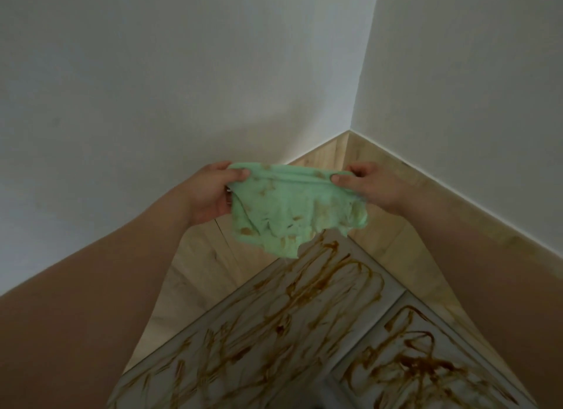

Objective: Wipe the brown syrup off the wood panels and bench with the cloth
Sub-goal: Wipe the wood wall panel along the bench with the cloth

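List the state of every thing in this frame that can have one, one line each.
cloth: held up in the air, spread between both hands, blotched with brown stains.
left hand: pinches the cloth's upper left corner.
right hand: pinches the cloth's upper right corner.
bench: not yet wiped, smeared across both sections.
syrup: brown streaks and squiggles on the bench.
wood panels: no syrup visible.

No readable text or labels anywhere.

head view | worn on head | faces forward and down into wall corner [357, 97] | close above bench [335, 314]
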Demonstrator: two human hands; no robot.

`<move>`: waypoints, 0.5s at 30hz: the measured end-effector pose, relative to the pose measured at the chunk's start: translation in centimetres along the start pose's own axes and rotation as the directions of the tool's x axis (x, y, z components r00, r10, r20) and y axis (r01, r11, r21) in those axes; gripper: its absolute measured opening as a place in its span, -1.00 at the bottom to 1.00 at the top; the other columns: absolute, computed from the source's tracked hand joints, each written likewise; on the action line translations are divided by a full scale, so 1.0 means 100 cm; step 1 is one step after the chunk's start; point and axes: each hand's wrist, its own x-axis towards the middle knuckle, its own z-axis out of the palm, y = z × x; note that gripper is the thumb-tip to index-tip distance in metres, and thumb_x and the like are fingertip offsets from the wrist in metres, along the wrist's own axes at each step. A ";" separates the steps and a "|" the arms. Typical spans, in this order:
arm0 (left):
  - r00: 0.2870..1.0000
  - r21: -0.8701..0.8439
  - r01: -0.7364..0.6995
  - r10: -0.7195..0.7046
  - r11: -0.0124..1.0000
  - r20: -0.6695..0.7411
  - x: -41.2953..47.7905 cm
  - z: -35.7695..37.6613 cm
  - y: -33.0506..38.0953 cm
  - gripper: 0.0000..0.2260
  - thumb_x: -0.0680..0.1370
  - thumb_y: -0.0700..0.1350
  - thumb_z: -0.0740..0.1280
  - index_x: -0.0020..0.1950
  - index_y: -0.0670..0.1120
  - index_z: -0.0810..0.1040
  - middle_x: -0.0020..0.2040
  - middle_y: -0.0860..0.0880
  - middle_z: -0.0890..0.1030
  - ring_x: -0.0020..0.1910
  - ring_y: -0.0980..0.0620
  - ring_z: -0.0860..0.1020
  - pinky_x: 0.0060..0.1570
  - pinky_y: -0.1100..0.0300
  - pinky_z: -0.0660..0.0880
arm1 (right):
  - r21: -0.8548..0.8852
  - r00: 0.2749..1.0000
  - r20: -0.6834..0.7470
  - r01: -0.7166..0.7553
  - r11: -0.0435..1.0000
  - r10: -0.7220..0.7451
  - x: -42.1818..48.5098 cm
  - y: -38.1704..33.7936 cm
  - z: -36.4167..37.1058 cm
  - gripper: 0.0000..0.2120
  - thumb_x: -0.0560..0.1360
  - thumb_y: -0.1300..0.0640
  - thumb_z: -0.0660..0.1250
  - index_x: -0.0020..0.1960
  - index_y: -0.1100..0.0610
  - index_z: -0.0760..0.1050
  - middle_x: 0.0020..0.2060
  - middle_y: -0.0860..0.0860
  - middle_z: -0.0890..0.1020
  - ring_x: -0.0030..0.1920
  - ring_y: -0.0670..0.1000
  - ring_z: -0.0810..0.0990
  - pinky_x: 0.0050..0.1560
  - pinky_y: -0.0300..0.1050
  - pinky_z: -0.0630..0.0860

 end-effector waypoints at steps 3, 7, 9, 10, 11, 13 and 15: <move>0.999 -0.017 0.047 -0.047 0.999 -0.012 0.011 0.013 -0.003 -0.72 0.73 -0.14 0.20 0.34 -0.26 0.55 0.27 -0.23 0.65 0.08 -0.13 0.71 0.00 -0.05 0.68 | 0.265 0.998 -0.007 -0.057 0.963 0.061 0.001 -0.008 0.016 -0.62 0.56 -0.05 0.47 0.00 0.32 0.57 -0.15 0.13 0.68 -0.13 0.17 0.68 -0.12 0.03 0.61; 0.989 -0.018 0.123 -0.121 0.992 0.087 0.013 0.041 -0.005 -0.56 0.73 0.09 0.14 0.31 -0.23 0.59 0.29 -0.25 0.63 0.14 -0.15 0.69 0.04 -0.07 0.64 | 0.419 0.994 0.089 -0.089 0.904 0.057 -0.002 -0.038 0.048 -0.58 0.60 -0.15 0.40 0.09 0.24 0.64 -0.01 0.15 0.73 0.06 0.24 0.71 0.10 0.09 0.65; 0.971 -0.008 0.135 -0.131 0.991 0.199 0.012 0.052 -0.006 -0.37 0.63 0.31 0.20 0.37 -0.21 0.57 0.29 -0.20 0.65 0.23 -0.14 0.66 0.19 -0.06 0.59 | 0.498 0.965 0.257 -0.187 0.847 0.062 -0.004 -0.051 0.061 -0.27 0.58 -0.40 0.23 0.28 0.27 0.60 0.12 0.17 0.69 0.14 0.21 0.67 0.25 0.09 0.56; 0.963 0.005 0.125 -0.123 0.992 0.239 0.011 0.053 -0.008 -0.30 0.56 0.36 0.28 0.40 -0.21 0.54 0.31 -0.21 0.63 0.28 -0.16 0.63 0.26 -0.08 0.55 | 0.530 0.940 0.336 -0.245 0.812 0.064 -0.006 -0.056 0.063 -0.15 0.57 -0.47 0.11 0.35 0.28 0.55 0.16 0.19 0.68 0.18 0.21 0.67 0.30 0.10 0.54; 0.961 0.005 0.101 -0.099 0.995 0.259 0.012 0.053 -0.011 -0.28 0.53 0.32 0.40 0.43 -0.23 0.50 0.34 -0.25 0.61 0.30 -0.20 0.62 0.29 -0.11 0.54 | 0.563 0.922 0.382 -0.280 0.778 0.056 -0.007 -0.058 0.062 -0.09 0.57 -0.50 0.00 0.39 0.29 0.51 0.18 0.21 0.68 0.21 0.22 0.67 0.31 0.13 0.55; 0.976 -0.012 0.044 -0.040 0.999 0.215 0.018 0.044 -0.018 -0.40 0.54 0.00 0.51 0.45 -0.27 0.43 0.36 -0.30 0.56 0.26 -0.24 0.62 0.23 -0.16 0.57 | 0.650 0.931 0.363 -0.288 0.703 0.046 -0.009 -0.057 0.056 -0.08 0.60 -0.48 -0.10 0.40 0.29 0.51 0.17 0.26 0.68 0.21 0.28 0.67 0.24 0.19 0.59; 0.995 -0.003 0.015 -0.014 1.000 0.094 0.021 0.038 -0.023 -0.63 0.58 -0.29 0.34 0.40 -0.27 0.45 0.25 -0.28 0.60 0.12 -0.21 0.66 0.10 -0.10 0.64 | 0.710 0.964 0.245 -0.249 0.658 0.099 -0.010 -0.045 0.052 -0.17 0.66 -0.39 -0.08 0.31 0.30 0.56 0.10 0.27 0.70 0.09 0.30 0.71 0.06 0.15 0.66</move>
